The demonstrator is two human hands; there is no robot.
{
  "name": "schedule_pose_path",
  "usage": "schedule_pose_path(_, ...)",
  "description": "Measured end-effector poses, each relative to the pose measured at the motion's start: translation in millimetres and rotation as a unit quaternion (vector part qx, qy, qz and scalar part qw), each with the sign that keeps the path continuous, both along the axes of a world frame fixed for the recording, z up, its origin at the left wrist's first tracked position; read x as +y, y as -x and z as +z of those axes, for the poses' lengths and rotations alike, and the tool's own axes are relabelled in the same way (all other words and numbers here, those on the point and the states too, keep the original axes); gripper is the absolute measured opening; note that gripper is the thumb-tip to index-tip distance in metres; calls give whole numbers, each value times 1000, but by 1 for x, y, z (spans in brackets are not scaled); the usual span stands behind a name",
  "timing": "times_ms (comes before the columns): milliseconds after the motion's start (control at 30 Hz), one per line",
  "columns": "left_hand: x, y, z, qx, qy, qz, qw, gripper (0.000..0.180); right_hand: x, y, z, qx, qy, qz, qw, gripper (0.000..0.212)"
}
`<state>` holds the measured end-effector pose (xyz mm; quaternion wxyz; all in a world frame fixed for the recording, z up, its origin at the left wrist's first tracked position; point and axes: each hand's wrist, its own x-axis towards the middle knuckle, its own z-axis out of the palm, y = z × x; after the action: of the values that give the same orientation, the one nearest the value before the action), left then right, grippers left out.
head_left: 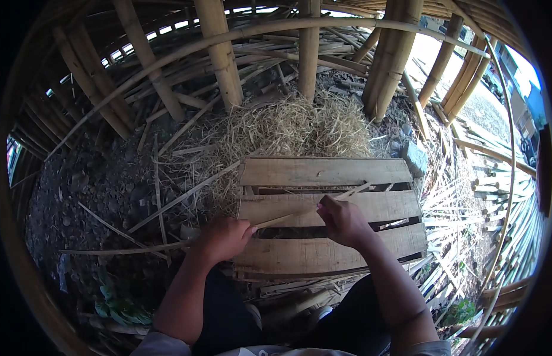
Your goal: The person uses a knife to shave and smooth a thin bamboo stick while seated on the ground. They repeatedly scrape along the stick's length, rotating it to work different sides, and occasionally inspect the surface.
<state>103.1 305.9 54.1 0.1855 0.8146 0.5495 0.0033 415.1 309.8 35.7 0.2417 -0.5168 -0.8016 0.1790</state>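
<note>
Grey sleeves (162, 344) and bare forearms nearest, coming up from the lower edge; dark trousers (230, 311) between them, knees apart, pale shoe tips partly showing. Green leaves (123, 305) low at left, on dark littered ground.

Left hand (224, 238): grip closed, thumb and fingers around a thin pale strip (277, 221). Strip's long tail runs out leftward past the wrist, above the ground. Right hand (342, 221): grip also closed, fist-like, on the strip near the middle of the desk (329, 252). Strip spans the gap between both hands, slanting up to the right, over the boards. Another pale length projects beyond the right fist; cannot tell if it is the same piece.

Desk low, slatted: three broad wooden boards, dark gaps between, before the knees. Beyond its far edge, a heap of straw-coloured shavings (294, 127). Grey block (415, 159) just beside the far right corner. Stacked poles (495, 222) well off to the right. Farther, thick bamboo uprights (218, 53), crossed by a long curved pole (261, 29); loose canes lie behind.
</note>
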Motion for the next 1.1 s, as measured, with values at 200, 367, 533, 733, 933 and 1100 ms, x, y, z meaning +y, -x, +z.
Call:
schedule_pose_path(200,-10,-6,18,-4,-40,26,999,34,-28,55,-11,20,29,-10,999,19)
schedule_pose_path(367,-19,-8,23,-6,-50,30,998,36,-17,48,-8,12,30,-44,998,17)
schedule_pose_path(533,-31,-9,42,6,-68,41,997,35,-19,50,-1,23,42,-61,997,21)
schedule_pose_path(733,-41,-3,56,1,-51,77,996,31,-19,53,1,55,30,-27,998,25)
schedule_pose_path(933,-30,-4,35,-59,-39,88,994,31,-10,43,1,58,68,-52,995,23)
schedule_pose_path(1100,-15,-18,-4,-77,-26,55,995,32,-14,51,-13,-12,32,-25,999,26)
